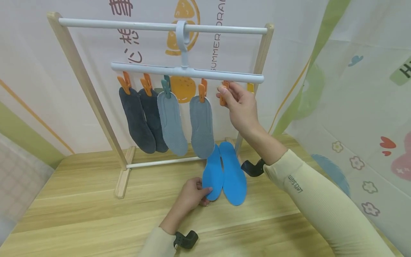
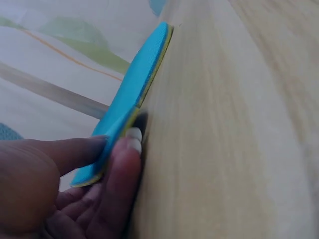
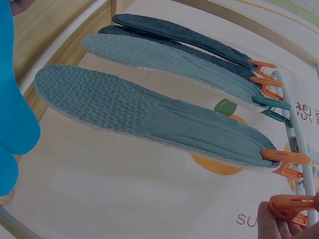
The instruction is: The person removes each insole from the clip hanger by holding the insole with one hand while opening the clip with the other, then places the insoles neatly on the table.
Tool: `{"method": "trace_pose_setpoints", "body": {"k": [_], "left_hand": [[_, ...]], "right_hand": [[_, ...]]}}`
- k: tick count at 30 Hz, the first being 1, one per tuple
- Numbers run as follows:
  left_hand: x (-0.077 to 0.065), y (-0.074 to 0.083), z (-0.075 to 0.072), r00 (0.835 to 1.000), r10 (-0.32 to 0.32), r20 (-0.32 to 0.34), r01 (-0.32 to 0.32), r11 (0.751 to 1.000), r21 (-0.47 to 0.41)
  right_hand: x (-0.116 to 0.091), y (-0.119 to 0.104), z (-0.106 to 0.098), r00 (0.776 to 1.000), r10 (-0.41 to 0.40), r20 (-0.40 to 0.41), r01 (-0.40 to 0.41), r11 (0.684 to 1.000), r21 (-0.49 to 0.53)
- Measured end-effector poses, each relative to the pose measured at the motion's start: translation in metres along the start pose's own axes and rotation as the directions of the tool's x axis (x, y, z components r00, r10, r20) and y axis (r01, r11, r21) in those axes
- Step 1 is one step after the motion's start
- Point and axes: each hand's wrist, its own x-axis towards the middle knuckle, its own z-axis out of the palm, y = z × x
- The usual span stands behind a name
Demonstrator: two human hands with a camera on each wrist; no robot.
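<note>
Two blue insoles lie side by side at the right end of the rack. My left hand (image 1: 192,194) pinches the near end of the left blue insole (image 1: 213,175), thumb on top and fingers beneath, as the left wrist view shows. The right blue insole (image 1: 233,175) rests on the table beside it. Up at the hanger bar, my right hand (image 1: 240,103) pinches an orange clothespin (image 1: 223,94) with no insole in it. Left of that hand, a grey-blue insole (image 1: 201,125) hangs from another orange clothespin (image 1: 202,91).
A white hanger (image 1: 189,72) hooks over the rack's top rail (image 1: 128,25). A second grey-blue insole (image 1: 171,125) hangs by a green clothespin (image 1: 166,87). Farther left, two dark insoles (image 1: 136,121) hang by orange clothespins. A yellow clothespin (image 1: 250,87) shows behind my right hand.
</note>
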Motion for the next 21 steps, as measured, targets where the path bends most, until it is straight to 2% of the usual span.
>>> {"method": "trace_pose_setpoints", "body": {"k": [8,14,18,21], "left_hand": [[-0.003,0.002,0.002,0.999,0.02,-0.051,-0.01,0.983,0.184],[-0.005,0.003,0.005,0.994,0.032,-0.107,0.003,0.952,0.306],[-0.006,0.005,0.007,0.986,0.043,-0.163,0.025,0.919,0.394],[-0.006,0.006,0.009,0.973,0.083,-0.213,0.029,0.879,0.476]], "right_hand": [[-0.006,-0.012,0.001,1.0,0.003,0.004,-0.003,1.0,-0.006],[-0.007,-0.013,0.002,1.0,-0.018,0.003,0.018,1.0,-0.001],[-0.007,-0.014,0.001,1.0,-0.005,0.008,0.005,1.0,-0.014],[-0.007,-0.014,0.001,1.0,0.006,0.007,-0.005,1.0,-0.017]]}}
